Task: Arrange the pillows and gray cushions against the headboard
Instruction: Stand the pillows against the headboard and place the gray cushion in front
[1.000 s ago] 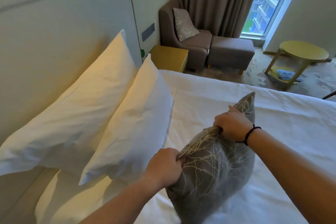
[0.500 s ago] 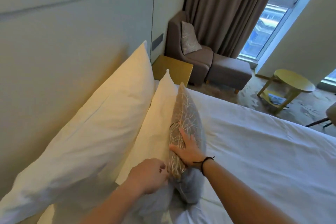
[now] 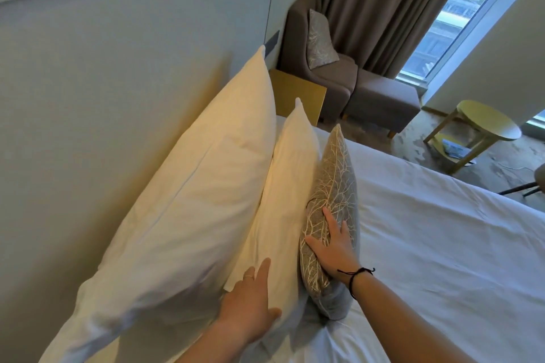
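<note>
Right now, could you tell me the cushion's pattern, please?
Gray cushion with pale branching lines, head view.

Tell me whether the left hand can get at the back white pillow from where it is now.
Probably yes. The left hand lies flat on the front white pillow, and the back white pillow sits right beside it against the headboard, with nothing between.

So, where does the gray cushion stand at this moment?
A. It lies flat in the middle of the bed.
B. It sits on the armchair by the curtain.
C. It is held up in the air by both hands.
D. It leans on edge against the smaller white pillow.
D: the gray cushion stands on edge against the smaller white pillow, with only the right hand pressed flat on it.
</note>
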Tool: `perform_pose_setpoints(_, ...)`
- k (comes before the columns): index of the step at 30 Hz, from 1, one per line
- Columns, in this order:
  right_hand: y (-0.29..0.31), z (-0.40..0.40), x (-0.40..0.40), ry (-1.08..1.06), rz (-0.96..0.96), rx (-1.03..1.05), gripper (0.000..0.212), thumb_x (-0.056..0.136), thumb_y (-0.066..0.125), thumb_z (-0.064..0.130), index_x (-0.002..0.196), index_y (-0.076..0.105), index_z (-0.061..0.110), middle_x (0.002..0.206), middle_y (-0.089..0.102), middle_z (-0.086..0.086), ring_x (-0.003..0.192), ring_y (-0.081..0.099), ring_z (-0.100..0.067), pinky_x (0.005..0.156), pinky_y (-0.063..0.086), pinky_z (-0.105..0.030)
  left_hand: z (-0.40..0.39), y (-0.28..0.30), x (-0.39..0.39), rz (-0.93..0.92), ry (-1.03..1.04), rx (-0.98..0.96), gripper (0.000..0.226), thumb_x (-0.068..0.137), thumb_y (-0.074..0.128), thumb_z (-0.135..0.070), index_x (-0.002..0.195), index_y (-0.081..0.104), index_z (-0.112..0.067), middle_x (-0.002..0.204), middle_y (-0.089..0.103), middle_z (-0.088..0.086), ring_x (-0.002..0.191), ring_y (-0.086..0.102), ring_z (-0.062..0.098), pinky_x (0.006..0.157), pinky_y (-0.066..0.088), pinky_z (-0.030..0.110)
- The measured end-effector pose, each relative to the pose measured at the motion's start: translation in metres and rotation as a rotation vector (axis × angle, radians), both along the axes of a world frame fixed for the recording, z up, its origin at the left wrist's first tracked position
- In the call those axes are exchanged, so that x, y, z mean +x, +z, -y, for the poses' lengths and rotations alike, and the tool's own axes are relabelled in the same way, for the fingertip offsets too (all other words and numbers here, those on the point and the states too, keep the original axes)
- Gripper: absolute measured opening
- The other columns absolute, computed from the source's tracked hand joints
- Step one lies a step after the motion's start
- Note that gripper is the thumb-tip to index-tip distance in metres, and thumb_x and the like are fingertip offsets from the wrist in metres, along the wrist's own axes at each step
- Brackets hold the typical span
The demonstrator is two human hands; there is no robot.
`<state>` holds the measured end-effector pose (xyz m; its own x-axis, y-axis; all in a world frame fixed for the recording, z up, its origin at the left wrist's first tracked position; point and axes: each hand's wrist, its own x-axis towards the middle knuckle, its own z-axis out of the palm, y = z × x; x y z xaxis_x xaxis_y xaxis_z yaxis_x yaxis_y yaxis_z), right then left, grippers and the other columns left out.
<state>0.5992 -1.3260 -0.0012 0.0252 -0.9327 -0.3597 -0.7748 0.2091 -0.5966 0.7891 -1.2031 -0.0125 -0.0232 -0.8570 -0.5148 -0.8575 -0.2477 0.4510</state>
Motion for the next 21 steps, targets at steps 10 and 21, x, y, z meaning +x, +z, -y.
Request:
perform_pose_setpoints(10, 0.027, -0.001, 0.013, 0.214, -0.119, -0.374, 0.069, 0.088, 0.053, 0.058, 0.147, 0.028, 0.032, 0.161, 0.016, -0.006, 0.147, 0.016, -0.027, 0.116, 0.025, -0.053, -0.021, 0.047, 0.047, 0.018, 0.300, -0.275, 0.063, 0.085, 0.051, -0.063, 0.142, 0.034, -0.041, 0.136, 0.055, -0.012, 0.124, 0.053, 0.014, 0.098, 0.046, 0.036)
perform_pose_setpoints(21, 0.039, -0.009, 0.117, 0.811, 0.109, -0.260, 0.055, 0.097, 0.047, 0.045, 0.148, 0.029, 0.035, 0.161, 0.016, 0.010, 0.148, 0.012, -0.015, 0.118, 0.017, -0.034, -0.087, 0.090, 0.142, 0.440, 0.649, -0.432, 0.053, 0.085, 0.064, -0.047, 0.133, 0.052, -0.030, 0.135, 0.057, -0.005, 0.121, 0.053, 0.025, 0.099, 0.043, 0.042)
